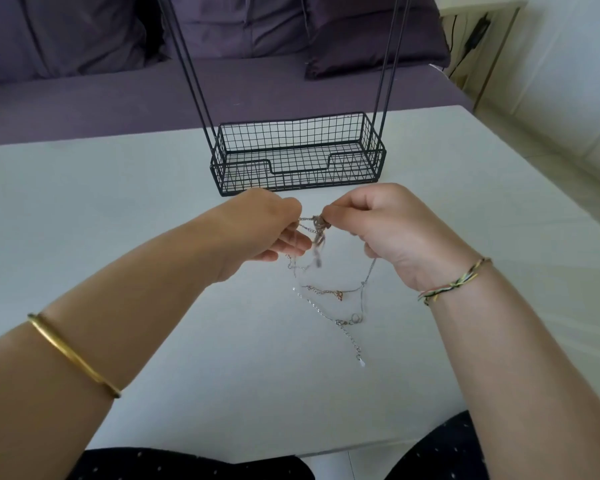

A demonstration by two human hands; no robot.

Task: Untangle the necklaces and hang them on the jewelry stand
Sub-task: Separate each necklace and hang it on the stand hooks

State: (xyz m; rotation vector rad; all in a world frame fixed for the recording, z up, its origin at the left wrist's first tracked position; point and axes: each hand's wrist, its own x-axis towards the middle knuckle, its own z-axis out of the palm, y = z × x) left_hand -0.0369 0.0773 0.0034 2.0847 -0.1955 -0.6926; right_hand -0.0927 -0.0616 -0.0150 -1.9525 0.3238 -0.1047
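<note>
White table (118, 209) under left hand (264, 226), right hand (385, 230), each grip tight on necklaces (318, 225); purple sofa (84, 95) beyond.

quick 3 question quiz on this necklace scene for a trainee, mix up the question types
1. True or false: the jewelry stand's wire basket holds a necklace.
2. Fill in: the gold bangle sits on the ___ forearm.
3. Where is the knot in the necklaces? A) in the basket B) pinched between the left hand and right hand C) hooked on the bangle

Key: 1 false; 2 left; 3 B
</note>
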